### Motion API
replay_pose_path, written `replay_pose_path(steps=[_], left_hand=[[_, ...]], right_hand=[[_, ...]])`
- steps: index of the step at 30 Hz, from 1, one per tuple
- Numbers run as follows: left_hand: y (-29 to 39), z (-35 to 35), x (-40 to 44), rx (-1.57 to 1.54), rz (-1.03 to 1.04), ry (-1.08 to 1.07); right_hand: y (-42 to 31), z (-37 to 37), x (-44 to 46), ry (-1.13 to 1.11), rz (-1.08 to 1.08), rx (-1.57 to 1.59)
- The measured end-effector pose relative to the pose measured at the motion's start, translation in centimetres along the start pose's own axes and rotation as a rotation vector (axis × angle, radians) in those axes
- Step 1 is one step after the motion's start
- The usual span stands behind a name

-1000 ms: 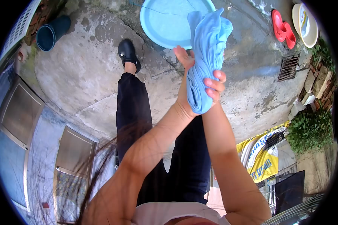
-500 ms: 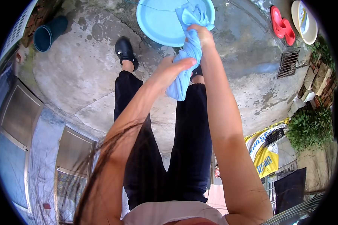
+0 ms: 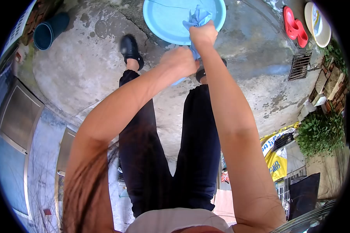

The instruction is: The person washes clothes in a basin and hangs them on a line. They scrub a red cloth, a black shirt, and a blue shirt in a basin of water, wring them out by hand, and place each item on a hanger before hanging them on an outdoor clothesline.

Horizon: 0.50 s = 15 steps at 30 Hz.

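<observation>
A light blue cloth (image 3: 199, 17) is gripped in both my hands and looks twisted between them. My left hand (image 3: 179, 61) is closed round its nearer part, and a small end of cloth shows below the fist. Farther out, my right hand (image 3: 203, 34) is wrapped round the cloth, whose crumpled end sticks out beyond the fingers. That end hangs over a light blue basin (image 3: 163, 23) on the ground. Most of the cloth within the fists is hidden.
Black clogs (image 3: 130, 48) are on my feet, on wet, patchy concrete. A dark green bucket (image 3: 46, 34) stands at left. On the right are red clogs (image 3: 293, 27), a cream basin (image 3: 312, 23), a drain grate (image 3: 300, 66) and a leafy plant (image 3: 319, 132).
My left hand has rolled over, its back now upward, and its elbow has swung outward. My right fist has turned too. The cloth is bunched tighter, with less of it showing.
</observation>
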<state>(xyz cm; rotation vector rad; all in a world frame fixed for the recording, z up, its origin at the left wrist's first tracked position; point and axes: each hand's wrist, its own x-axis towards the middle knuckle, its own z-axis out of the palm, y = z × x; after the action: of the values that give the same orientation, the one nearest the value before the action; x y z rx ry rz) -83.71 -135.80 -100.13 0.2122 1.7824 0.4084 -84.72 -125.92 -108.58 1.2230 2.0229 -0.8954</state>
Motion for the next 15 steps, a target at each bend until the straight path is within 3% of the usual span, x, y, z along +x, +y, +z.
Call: replay_pose_path(steps=[4, 6, 7, 8, 9, 11, 13, 15], left_hand=[[-2.2, 1.8, 0.7, -0.294, 0.006, 0.02], [-3.3, 2.0, 0.8, -0.745, 0.121, -0.049], [-3.6, 1.8, 0.7, -0.897, 0.157, -0.077], [-3.4, 0.9, 0.7, -1.277, 0.166, -0.222], [-3.2, 0.5, 0.8, -1.658, 0.171, -0.374], [-2.4, 1.6, 1.1, -1.571, 0.109, -0.363], [-0.5, 3.1, 0.7, -1.267, 0.196, -0.074], [-0.1, 2.9, 0.2, -1.372, 0.184, -0.191]], right_hand=[[0.3, -1.0, -0.4, -0.044, -0.021, -0.052], [1.6, -2.0, -0.4, -0.102, -0.015, -0.002], [2.6, -2.7, -0.7, -0.3, 0.09, 0.24], [3.1, -3.2, -1.3, -0.496, 0.199, 0.48], [3.5, -3.5, -1.9, -0.496, 0.204, 0.473], [3.8, -4.3, -2.8, -0.591, 0.228, 0.534], [3.9, -5.9, -3.0, -0.605, 0.174, 0.544], [3.8, -8.8, -2.7, -0.671, 0.126, 0.535]])
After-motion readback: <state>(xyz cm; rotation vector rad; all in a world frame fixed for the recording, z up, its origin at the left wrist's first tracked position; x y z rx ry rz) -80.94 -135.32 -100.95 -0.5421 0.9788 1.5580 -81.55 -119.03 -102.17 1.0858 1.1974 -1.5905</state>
